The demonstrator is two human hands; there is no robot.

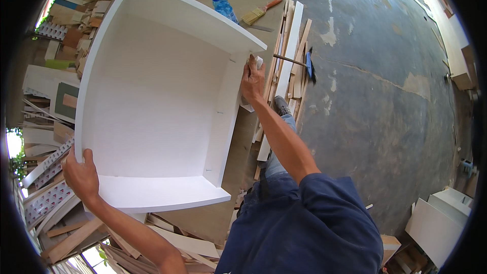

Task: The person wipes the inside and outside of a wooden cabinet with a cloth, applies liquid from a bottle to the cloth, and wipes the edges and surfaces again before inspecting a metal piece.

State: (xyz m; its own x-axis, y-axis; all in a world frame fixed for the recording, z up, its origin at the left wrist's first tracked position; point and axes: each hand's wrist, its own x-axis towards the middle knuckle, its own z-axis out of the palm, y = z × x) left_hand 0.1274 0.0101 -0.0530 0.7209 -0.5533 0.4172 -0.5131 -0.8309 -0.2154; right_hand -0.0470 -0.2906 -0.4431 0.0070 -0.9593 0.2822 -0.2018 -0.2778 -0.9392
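Observation:
A white open-fronted cabinet box (157,86) lies on the work surface in front of me, its inside facing up. My left hand (82,175) is closed around its left edge near the lower corner, thumb over the rim. My right hand (253,78) is closed at the right side, just below the far right corner. A crumpled white cloth (259,62) pokes out beside its fingers, and most of it is hidden. Small metal pins stick out along the inside of the right panel.
Past the cabinet are a blue-capped bottle (223,6) and a paintbrush (261,11). Long wood strips (289,50) and a blue-headed brush (310,65) lie to the right, by my shoe (281,105). Board offcuts (66,101) pile up at left. White panels (439,226) stand at lower right.

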